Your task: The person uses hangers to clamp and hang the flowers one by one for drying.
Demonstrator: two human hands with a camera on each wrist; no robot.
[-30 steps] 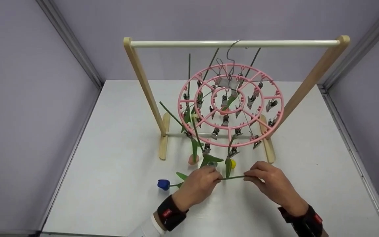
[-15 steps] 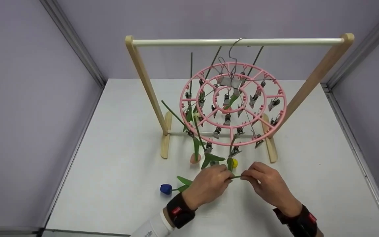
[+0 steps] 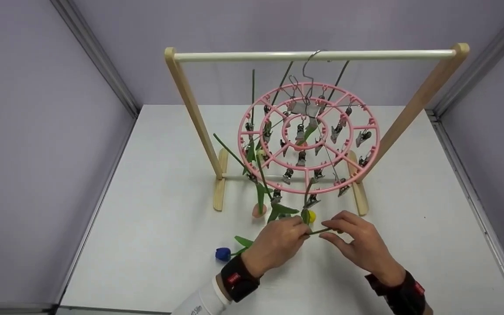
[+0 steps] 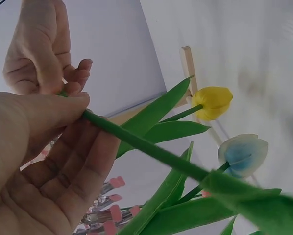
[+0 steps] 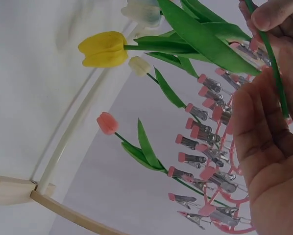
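While the wooden rack (image 3: 190, 109) stands on the white table (image 3: 155, 227), a pink round hanger (image 3: 309, 140) hangs from its bar by a metal hook. Many metal clips sit on the hanger rings, and several of them hold tulips upside down: a yellow tulip (image 3: 311, 216), a pink tulip (image 3: 257, 211) and a pale blue tulip (image 4: 242, 154), each with green leaves. Below the front edge of the hanger, just above the table, I hold a blue tulip (image 3: 223, 253) almost flat. Its flower points to my left, near the table, and its stem (image 3: 320, 231) runs to my right between both hands. My left hand (image 3: 276, 245) grasps the stem between thumb and fingers, close to the leaves. My right hand (image 3: 359, 245) pinches the free end of the stem with thumb and forefinger, while its other fingers are loosely spread. Both hands are close together, nearly touching, right under the yellow tulip.
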